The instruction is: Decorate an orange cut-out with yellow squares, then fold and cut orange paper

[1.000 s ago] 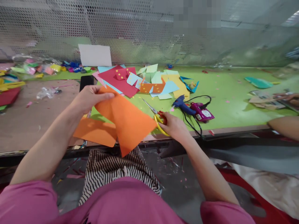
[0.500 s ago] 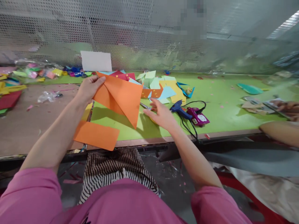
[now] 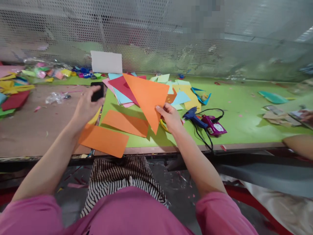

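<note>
Risk, head view: front orange rectangular paper strip [image 3: 105,141] looks to poke past the front edge of the green-topped table [image 3: 244,130]; one brush could drop it. Orange triangular paper sheet [image 3: 146,93] is pinched at its lower right side only, thumb against fingers of the right hand [image 3: 171,118], so its far corner could flop or crease. Most of the sheet sits up-left of that pinch, toward the table's back edge. Left hand [image 3: 86,107] half-spread, nothing visibly held, by black rectangular object [image 3: 97,94]; contact unclear.
</note>
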`<state>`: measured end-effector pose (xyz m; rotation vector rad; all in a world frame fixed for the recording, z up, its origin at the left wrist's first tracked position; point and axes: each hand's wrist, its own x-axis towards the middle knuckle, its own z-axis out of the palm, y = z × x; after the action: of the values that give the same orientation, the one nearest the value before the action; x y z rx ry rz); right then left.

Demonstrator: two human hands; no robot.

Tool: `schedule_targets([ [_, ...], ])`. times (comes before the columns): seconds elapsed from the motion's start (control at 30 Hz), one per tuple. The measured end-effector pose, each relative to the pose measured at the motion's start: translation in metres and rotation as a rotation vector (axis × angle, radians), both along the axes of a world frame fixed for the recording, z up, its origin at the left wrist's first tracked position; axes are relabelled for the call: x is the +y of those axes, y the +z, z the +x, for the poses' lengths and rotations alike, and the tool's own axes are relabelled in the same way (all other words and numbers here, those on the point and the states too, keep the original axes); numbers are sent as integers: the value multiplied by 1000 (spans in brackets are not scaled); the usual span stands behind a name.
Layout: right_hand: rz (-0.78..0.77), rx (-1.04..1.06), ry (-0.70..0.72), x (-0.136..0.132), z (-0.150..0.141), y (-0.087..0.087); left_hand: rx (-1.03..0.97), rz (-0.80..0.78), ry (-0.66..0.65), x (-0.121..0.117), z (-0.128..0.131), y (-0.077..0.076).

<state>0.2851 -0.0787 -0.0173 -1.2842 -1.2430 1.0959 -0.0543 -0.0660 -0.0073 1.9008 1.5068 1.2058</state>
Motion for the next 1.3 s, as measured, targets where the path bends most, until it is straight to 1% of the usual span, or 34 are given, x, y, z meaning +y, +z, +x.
schedule_targets([
  [0.07,10,-7,12,-4,4,0,138,-65,-204,-43,5,-12],
  [0.1,12,-1,24,-6,5,0,244,-122,-361,-64,9,-20],
  [0.13,11,8,36,-8,6,0,455,-109,-491,-82,15,-29],
  [0.17,4,16,47,-10,6,-1,630,-75,-529,-96,21,-37],
  [0.2,-6,23,53,-11,6,-2,769,-61,-527,-104,28,-45],
  [0.23,-15,28,54,-13,6,-2,854,-59,-510,-107,34,-50],
  [0.27,-19,31,51,-14,7,-3,896,-72,-503,-105,39,-53],
  [0.3,-19,32,47,-14,7,-2,913,-93,-532,-99,43,-54],
  [0.4,-2,18,33,-16,9,0,897,-156,-636,-69,53,-46],
  [0.47,12,8,34,-18,11,3,875,-172,-664,-46,58,-40],
  [0.53,25,5,32,-20,12,4,867,-180,-622,-25,62,-39],
  [0.63,19,6,41,-22,13,5,838,-224,-490,1,65,-40],
  [0.67,9,6,52,-22,13,5,764,-207,-448,7,64,-40],
  [0.73,1,-17,70,-22,13,5,506,-131,-358,15,60,-36],
  [0.8,43,-82,63,-22,11,5,262,-66,-270,15,54,-28],
  [0.87,123,-167,49,-22,7,6,136,-49,-216,10,48,-17],
  [0.9,166,-202,48,-22,5,6,89,-56,-210,6,45,-12],
  [1.0,278,-253,70,-23,-3,6,-132,-99,-239,-8,41,2],
  [1.07,351,-301,80,-24,-8,8,-233,-73,-268,-19,40,7],
  [1.13,419,-412,87,-26,-12,12,-207,49,-301,-30,40,10],
  [1.2,448,-513,76,-26,-14,16,-115,248,-288,-44,38,12],
  [1.23,442,-525,52,-26,-14,18,-69,370,-239,-51,36,11],
  [1.3,395,-474,-17,-24,-12,20,71,568,-134,-65,32,8],
])
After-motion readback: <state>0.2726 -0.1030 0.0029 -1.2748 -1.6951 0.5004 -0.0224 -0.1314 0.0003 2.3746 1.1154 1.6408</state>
